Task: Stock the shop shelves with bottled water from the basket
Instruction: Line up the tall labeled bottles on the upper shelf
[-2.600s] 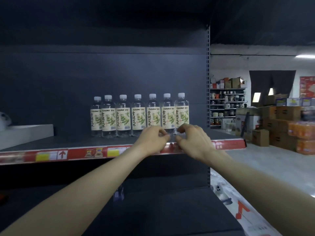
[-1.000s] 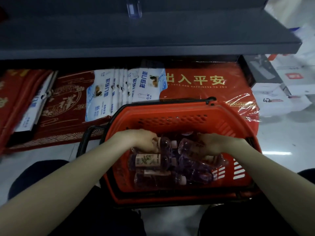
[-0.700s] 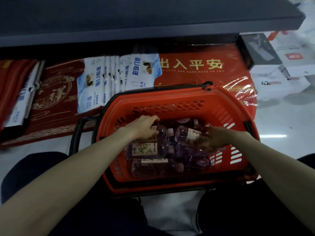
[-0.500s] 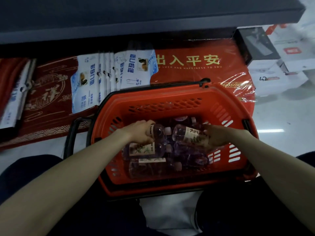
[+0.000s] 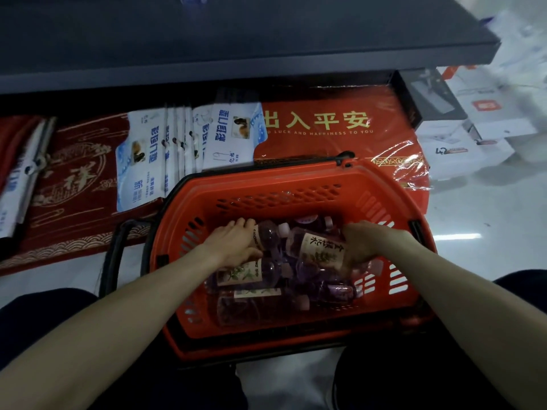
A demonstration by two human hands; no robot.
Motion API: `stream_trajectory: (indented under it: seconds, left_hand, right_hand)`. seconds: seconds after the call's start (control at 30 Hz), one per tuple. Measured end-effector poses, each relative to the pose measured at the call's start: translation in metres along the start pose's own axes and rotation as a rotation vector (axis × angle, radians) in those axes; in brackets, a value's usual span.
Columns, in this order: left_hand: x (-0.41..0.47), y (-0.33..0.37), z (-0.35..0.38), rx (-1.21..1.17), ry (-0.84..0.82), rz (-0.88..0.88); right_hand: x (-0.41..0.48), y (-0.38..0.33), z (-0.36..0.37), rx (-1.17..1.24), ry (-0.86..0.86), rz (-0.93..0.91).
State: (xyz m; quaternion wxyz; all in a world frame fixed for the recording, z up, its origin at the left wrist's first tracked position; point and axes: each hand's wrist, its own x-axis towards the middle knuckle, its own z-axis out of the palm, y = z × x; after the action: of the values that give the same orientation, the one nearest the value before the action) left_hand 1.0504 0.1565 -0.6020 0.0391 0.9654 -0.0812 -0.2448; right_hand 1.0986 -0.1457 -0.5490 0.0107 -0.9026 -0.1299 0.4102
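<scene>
Crouched over one red basket (image 5: 266, 179) on a pale floor (image 5: 479, 220), reaching in with two bare hands. Counted inside: at least six bottles (image 5: 245, 275), all lying on their sides in a loose heap, some half hidden under others.

Clenched in the left hand (image 5: 233, 244): the left bottle (image 5: 266, 235), wrapped by curled fingers, white cap pointing right. Clasped in the right hand (image 5: 367, 244): the right bottle (image 5: 322, 250), on top of the pile with its label up, neck aimed at the left bottle and close beside it.

Clear plastic throughout, tinted purple-red by the basket walls. Capped in white, wrapped in cream labels printed with green leaves and black characters.

Folded out to the basket's left: one black handle (image 5: 112, 261).

Laid flat behind the basket: two red mats, a dark one (image 5: 74, 184) with gold patterning to the left and a brighter one (image 5: 325, 137) in shiny film with four large yellow characters. Fanned between them: one row of white-and-blue packets (image 5: 231, 134), too closely overlapped to count. Overhanging it all: one dark shelf (image 5: 236, 48). Piled at far right: several white boxes (image 5: 461, 143). Framing the bottom edge: two knees in dark trousers (image 5: 44, 315).
</scene>
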Motion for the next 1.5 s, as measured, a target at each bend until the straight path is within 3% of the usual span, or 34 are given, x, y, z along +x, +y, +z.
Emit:
stream_trajectory:
  seconds: [0.27,0.53,0.77,1.5]
  left_hand:
    - [-0.01,0.022,-0.03,-0.256,0.175,-0.048]
    - [-0.024,0.057,-0.05,-0.714,0.386,0.023]
    - [-0.023,0.065,-0.042,-1.039,0.496,-0.099]
    - [-0.011,0.05,-0.01,-0.972,0.339,-0.063]
  right_hand:
    - [-0.025,-0.012,-0.036,0.142,0.309,-0.06]
    - [-0.033,-0.024,-0.042,0.453,0.487,-0.263]
    - [-0.026,-0.033,-0.035,0.605,0.58,-0.368]
    - [0.043,-0.025,0.008,0.713,0.401,-0.321]
